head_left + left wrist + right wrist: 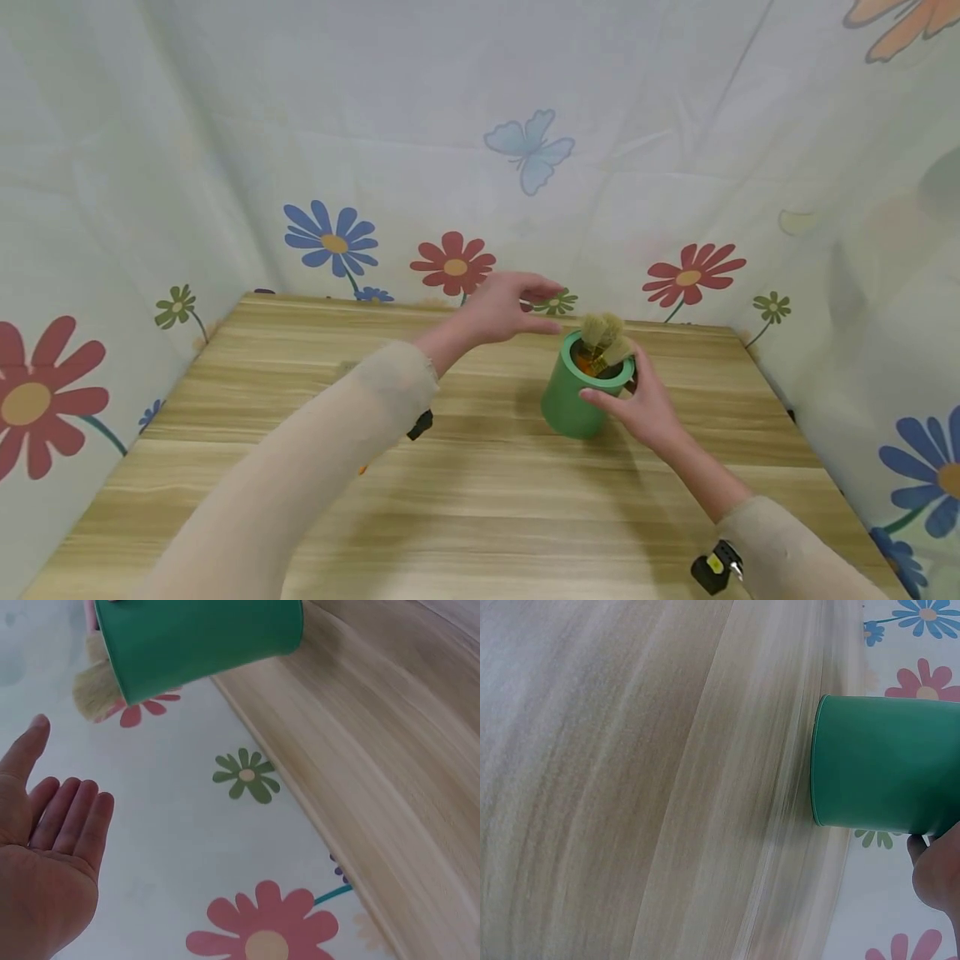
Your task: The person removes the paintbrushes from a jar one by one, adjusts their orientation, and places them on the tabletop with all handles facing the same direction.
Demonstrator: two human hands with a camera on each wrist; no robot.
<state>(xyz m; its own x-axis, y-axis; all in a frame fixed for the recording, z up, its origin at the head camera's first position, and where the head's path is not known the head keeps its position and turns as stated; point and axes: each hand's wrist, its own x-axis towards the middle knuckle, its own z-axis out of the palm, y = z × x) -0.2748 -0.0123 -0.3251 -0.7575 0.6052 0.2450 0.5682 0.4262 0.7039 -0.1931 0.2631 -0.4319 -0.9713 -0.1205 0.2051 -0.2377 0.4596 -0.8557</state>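
A green cylindrical pot (573, 404) stands upright toward the back right of the table. Pale, bushy bristle heads (600, 332) rise out of its mouth, with gold and orange parts lower down inside. My right hand (648, 408) holds the pot near its rim, thumb on the near side and fingers round the far right. In the right wrist view, the pot's smooth side (889, 765) shows beside that hand. My left hand (506, 308) hovers up and left of the pot, fingers apart from the thumb. The left wrist view shows its palm (52, 862) with nothing in it.
Wood-grain table (465, 517) runs under both arms. A small orange bit (363, 470) lies beside my left sleeve, and a greyish item (347, 366) is partly hidden behind it. White cloth with printed flowers (453, 265) hangs along the back and both sides.
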